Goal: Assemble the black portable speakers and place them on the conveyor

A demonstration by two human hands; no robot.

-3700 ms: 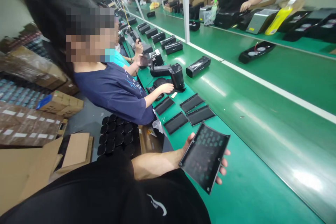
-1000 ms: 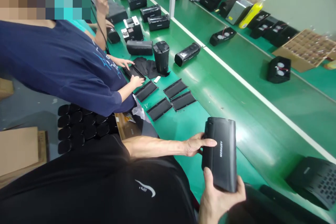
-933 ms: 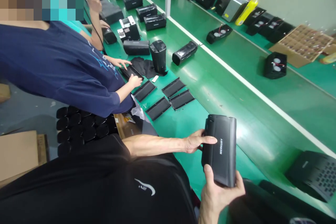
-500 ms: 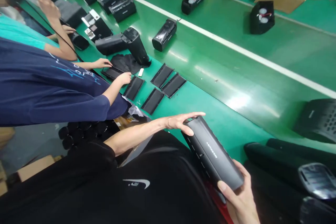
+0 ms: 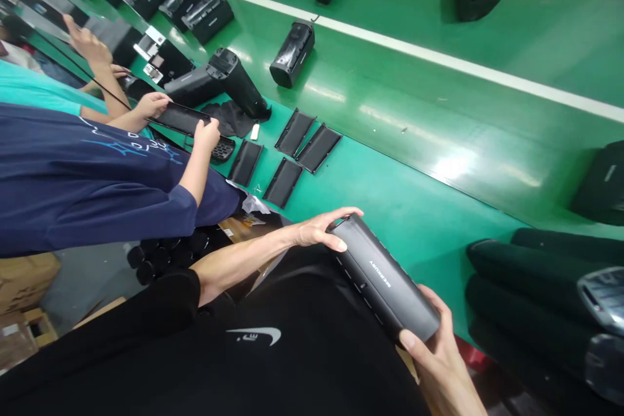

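Note:
Between my two hands is a long black speaker housing (image 5: 385, 279) with white lettering, tilted from upper left to lower right above the bench edge. My left hand (image 5: 324, 231) grips its upper end, thumb on the near side and fingers along the far side. My right hand (image 5: 433, 338) clasps the lower end, thumb in front and fingers behind. The palm sides and the housing's underside are hidden. Beyond my left hand, several flat black panels lie on the green bench, among them one panel (image 5: 283, 182) nearest to me.
A co-worker in a dark blue shirt (image 5: 97, 175) at my left holds a black panel (image 5: 182, 118). Black speaker housings (image 5: 292, 55) stand along the green line (image 5: 370, 97). Large dark cylindrical housings (image 5: 531, 299) lie at the right. Cartons (image 5: 29, 279) stand on the floor at left.
My view has shifted slightly; both my hands keep the same hold on the speaker housing. The co-worker has lifted a black panel off the bench.

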